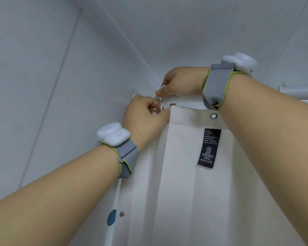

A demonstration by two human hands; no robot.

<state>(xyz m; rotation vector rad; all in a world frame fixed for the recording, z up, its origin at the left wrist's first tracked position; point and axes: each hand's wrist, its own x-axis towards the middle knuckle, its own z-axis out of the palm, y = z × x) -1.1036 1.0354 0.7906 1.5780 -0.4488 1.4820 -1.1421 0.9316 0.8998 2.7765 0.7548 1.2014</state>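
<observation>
My left hand sits just below the white horizontal curtain rod. Its fingers are curled and pinch the top corner of the cream fabric shower curtain, which hangs straight down under the rod. My right hand lies over the top of the rod, knuckles up and wrist bent down. Thumb and forefinger nip the thin white plastic curtain hook where it loops the rod near its wall end. The hook's long axis runs up and down across the rod. Its lower end comes down right beside my left fingertips, so the corner eyelet, hidden under my fingers, has to travel up and slightly right onto it. I judge the left hand is the nearer one for that lift, while the right only has to steady the hook. Further along below the rod, a round metal grommet in the curtain's hem shows bare with no hook through it, and a black sewn-in care label hangs beneath it.
</observation>
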